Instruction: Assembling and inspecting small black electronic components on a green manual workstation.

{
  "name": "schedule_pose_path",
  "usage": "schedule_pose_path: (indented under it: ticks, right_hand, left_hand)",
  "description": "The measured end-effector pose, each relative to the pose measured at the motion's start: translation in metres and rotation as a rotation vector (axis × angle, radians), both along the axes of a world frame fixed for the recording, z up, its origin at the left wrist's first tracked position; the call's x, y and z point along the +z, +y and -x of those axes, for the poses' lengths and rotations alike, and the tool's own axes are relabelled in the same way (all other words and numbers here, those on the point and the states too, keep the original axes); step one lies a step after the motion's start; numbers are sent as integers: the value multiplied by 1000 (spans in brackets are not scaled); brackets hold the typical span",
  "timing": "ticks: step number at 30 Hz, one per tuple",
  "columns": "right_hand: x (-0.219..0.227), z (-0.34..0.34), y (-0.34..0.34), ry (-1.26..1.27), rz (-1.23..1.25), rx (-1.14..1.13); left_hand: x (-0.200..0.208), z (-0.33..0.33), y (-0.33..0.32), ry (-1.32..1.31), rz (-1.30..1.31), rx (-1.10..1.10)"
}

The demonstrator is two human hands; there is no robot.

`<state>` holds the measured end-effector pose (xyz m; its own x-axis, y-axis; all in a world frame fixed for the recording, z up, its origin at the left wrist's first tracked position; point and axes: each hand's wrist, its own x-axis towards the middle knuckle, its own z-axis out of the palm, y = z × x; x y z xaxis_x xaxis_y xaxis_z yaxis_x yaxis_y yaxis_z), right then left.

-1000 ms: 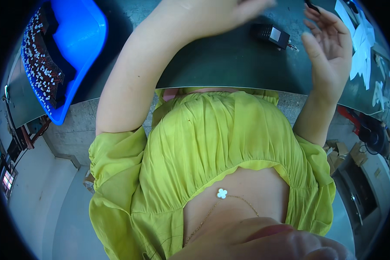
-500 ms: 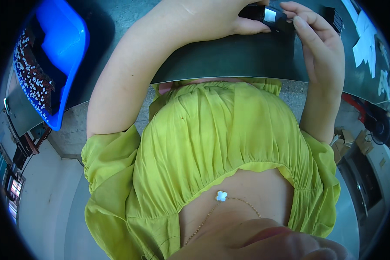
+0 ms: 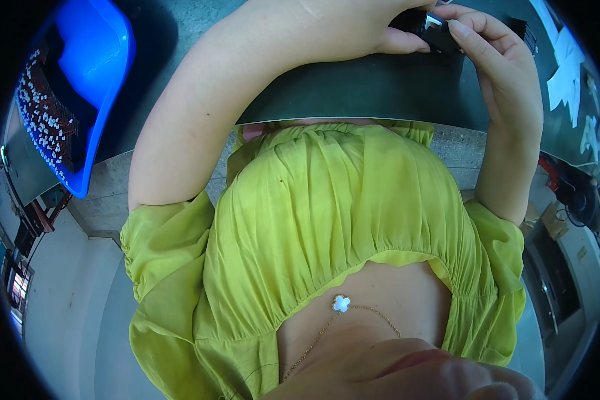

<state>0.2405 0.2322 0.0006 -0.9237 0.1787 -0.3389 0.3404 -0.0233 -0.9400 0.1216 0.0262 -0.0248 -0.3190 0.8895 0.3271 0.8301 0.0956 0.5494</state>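
Note:
Near the top edge, to the right of the middle, my two hands meet over the dark table (image 3: 353, 90). My left hand (image 3: 387, 27) is closed around a small black block-like piece with a shiny silver-white face (image 3: 441, 39). Its thumb lies along the piece's near side, and the other fingers run partly out of the picture. My right hand (image 3: 507, 60) pinches the right end of the same piece, thumb in front and forefinger behind. Just beyond the right fingers lies a ribbed black part (image 3: 523, 32), partly hidden by them. What kind of piece I hold cannot be made out.
A blue plastic bin (image 3: 110, 110) stands at the left, holding many small dark parts with white bits (image 3: 47, 127). White paper-like scraps (image 3: 567, 80) lie on the table at the right. The table's near edge (image 3: 380, 120) runs close to my body. Cardboard boxes (image 3: 553, 220) sit at the lower right.
Both hands have shifted slightly right with the black piece. It has turned, so its bright face looks narrower. My right thumb now presses against its end.

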Motion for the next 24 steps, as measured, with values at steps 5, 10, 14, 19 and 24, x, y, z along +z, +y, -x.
schedule_pose_path:
  ticks: [5,10,14,19,24]
  right_hand:
    - [0,0,2,-31,-39,5]
    - [17,4,-6,-45,12,33]
    - [16,6,-5,-50,13,32]
    - [17,6,-4,-55,-16,39]
    - [1,4,3,-58,-70,14]
  left_hand:
    - [-1,0,0,4,-34,-6]
    - [-10,0,1,113,-110,17]
    - [-6,0,1,69,-165,2]
    - [8,-4,-3,31,-87,-9]
    - [-6,1,2,-59,-67,-8]
